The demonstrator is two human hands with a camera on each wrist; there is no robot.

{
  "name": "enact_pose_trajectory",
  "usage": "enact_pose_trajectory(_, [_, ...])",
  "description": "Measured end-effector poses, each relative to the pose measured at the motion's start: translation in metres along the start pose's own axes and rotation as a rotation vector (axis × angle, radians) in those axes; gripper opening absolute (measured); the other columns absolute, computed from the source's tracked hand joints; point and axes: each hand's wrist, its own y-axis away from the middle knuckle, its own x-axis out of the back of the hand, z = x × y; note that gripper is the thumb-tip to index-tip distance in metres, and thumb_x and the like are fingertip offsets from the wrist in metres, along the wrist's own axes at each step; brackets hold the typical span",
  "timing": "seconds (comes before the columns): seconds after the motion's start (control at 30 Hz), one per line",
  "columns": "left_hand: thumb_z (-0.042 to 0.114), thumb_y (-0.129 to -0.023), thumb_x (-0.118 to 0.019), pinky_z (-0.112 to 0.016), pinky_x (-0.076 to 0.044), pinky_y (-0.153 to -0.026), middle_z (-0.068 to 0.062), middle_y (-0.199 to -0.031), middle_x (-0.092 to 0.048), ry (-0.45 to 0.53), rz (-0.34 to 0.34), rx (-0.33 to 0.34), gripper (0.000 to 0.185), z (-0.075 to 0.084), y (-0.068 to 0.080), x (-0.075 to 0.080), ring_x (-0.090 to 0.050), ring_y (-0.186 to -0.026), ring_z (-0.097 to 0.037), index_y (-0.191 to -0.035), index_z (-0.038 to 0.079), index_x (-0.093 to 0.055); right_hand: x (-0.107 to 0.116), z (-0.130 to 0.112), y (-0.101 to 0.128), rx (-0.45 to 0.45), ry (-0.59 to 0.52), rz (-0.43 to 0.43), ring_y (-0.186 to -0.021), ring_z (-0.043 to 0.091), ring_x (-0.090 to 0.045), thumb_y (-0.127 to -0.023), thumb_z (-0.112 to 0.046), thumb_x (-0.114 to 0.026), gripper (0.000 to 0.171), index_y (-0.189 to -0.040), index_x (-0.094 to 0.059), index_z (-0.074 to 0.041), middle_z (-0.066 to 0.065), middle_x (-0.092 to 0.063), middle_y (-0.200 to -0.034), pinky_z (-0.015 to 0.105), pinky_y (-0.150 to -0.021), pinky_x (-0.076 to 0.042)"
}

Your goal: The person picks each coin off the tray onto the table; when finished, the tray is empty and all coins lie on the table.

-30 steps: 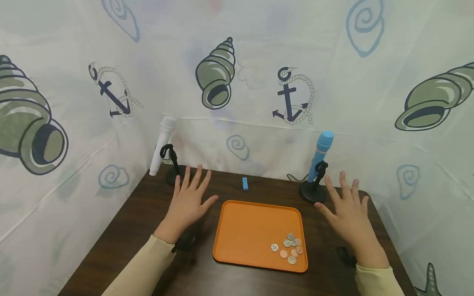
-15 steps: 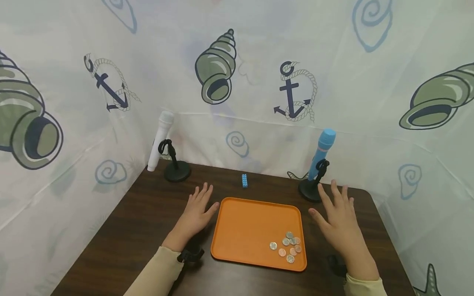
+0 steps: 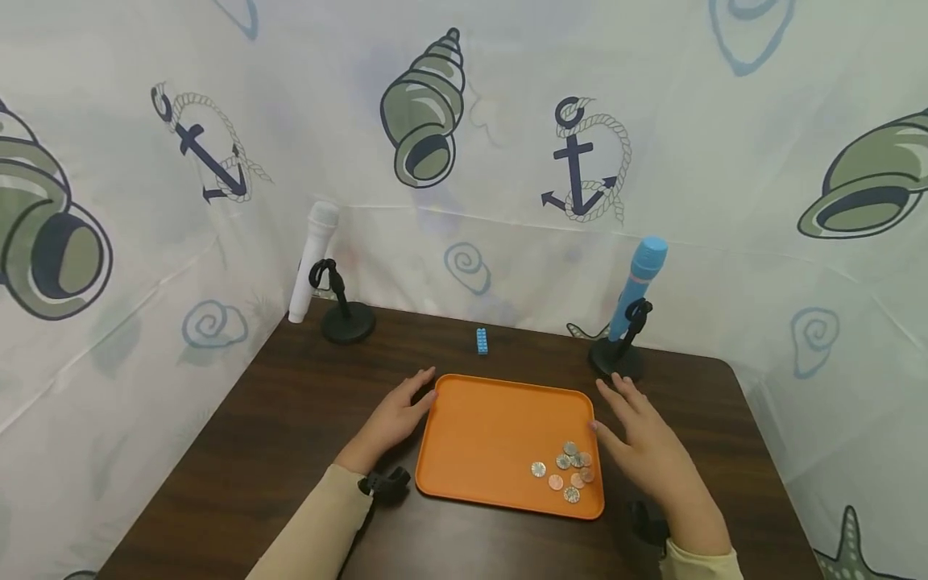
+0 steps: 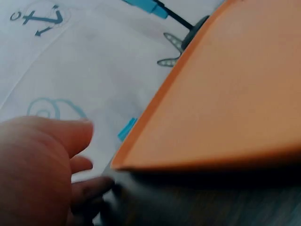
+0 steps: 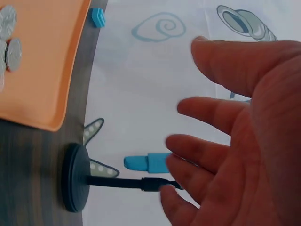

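An orange tray lies on the dark wooden table, with several silver and copper-coloured coins in its right part. Beside the tray's far left corner is my left hand, fingers extended and thumb close to the rim. The left wrist view shows the left hand near a corner of the tray. My right hand is at the tray's right side, its thumb tip right at the rim. In the right wrist view the right hand has its fingers spread and holds nothing.
A white microphone leans in a black stand at the back left. At the back right, a blue microphone leans in another black stand. Behind the tray lies a small blue toy brick. A patterned cloth hangs behind the table.
Both hands have come inward and lower toward the tray's sides, the left moving right and the right moving left. The head view has tilted slightly. Tray and coins keep their place.
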Motion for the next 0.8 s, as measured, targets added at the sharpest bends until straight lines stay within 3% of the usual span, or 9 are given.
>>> enact_pose_trajectory(0.2, [0.044, -0.111, -0.064, -0.067, -0.025, -0.134, -0.004, -0.173, -0.047, -0.018, 0.036, -0.024, 0.054, -0.004, 0.000, -0.003, -0.030, -0.167, -0.040, -0.161, 0.025, -0.057, -0.012, -0.004, 0.001, 0.030, -0.014, -0.055, -0.154, 0.046, -0.049, -0.105, -0.036, -0.074, 0.068, -0.165, -0.050, -0.015, 0.018, -0.047, -0.170, 0.071, -0.119, -0.046])
enact_pose_trajectory(0.4, [0.038, -0.110, -0.066, -0.071, -0.024, -0.132, -0.008, -0.175, -0.042, -0.064, 0.072, -0.016, 0.053, -0.003, 0.006, -0.007, -0.028, -0.167, -0.043, -0.161, 0.026, -0.057, -0.023, -0.005, -0.001, 0.045, -0.044, -0.110, -0.128, 0.033, -0.070, -0.103, -0.029, -0.078, 0.058, -0.156, -0.061, -0.014, 0.010, -0.068, -0.145, 0.061, -0.110, -0.058])
enact_pose_trajectory(0.5, [0.034, -0.110, -0.067, -0.070, -0.024, -0.132, -0.009, -0.174, -0.044, -0.090, 0.103, -0.055, 0.054, 0.000, 0.004, -0.009, -0.030, -0.167, -0.041, -0.162, 0.023, -0.056, -0.026, -0.003, -0.004, 0.052, -0.057, -0.121, -0.114, 0.026, -0.072, -0.102, -0.025, -0.080, 0.050, -0.148, -0.067, -0.012, 0.006, -0.073, -0.131, 0.053, -0.101, -0.063])
enact_pose_trajectory(0.67, [0.029, -0.112, -0.065, -0.061, -0.018, -0.138, -0.002, -0.172, -0.047, -0.170, 0.073, -0.120, 0.055, -0.001, -0.003, -0.015, -0.025, -0.170, -0.029, -0.164, 0.020, -0.053, -0.038, 0.005, -0.005, 0.009, -0.110, -0.170, -0.091, 0.008, -0.067, -0.100, -0.017, -0.081, 0.040, -0.139, -0.073, -0.011, 0.000, -0.075, -0.120, 0.033, -0.086, -0.064])
enact_pose_trajectory(0.8, [0.025, -0.112, -0.065, -0.058, -0.016, -0.139, -0.001, -0.171, -0.050, -0.213, 0.084, -0.145, 0.054, 0.000, -0.007, -0.016, -0.028, -0.169, -0.027, -0.163, 0.017, -0.053, -0.053, 0.013, -0.009, -0.029, -0.143, -0.179, -0.088, 0.003, -0.066, -0.099, -0.015, -0.081, 0.036, -0.135, -0.076, -0.013, -0.003, -0.074, -0.116, 0.025, -0.082, -0.062])
